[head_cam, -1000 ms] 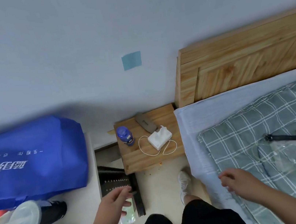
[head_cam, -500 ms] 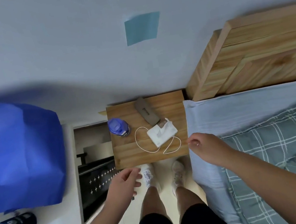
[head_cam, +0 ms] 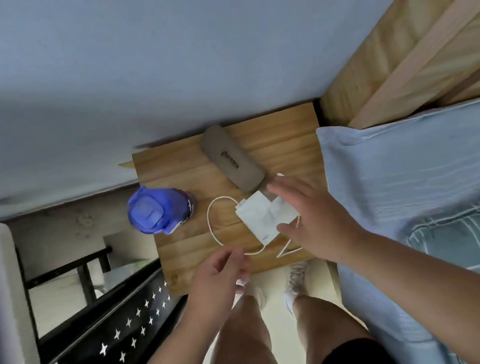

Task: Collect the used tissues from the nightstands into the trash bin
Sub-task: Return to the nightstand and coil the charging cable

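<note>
Tissue [head_cam: 279,211], crumpled and white, lies on a white charger block [head_cam: 254,211] near the right edge of the nightstand [head_cam: 174,166]. My right hand [head_cam: 315,217] spreads over it, thumb and fingers apart. In the blur I cannot tell whether they touch it. My left hand [head_cam: 215,276] hangs loosely curled at the front edge, holding nothing. A blue bottle [head_cam: 155,210] stands at the left edge.

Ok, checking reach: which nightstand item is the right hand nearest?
The crumpled white tissue on the flat white charger, not the blue plastic bottle or grey oblong case.
</note>
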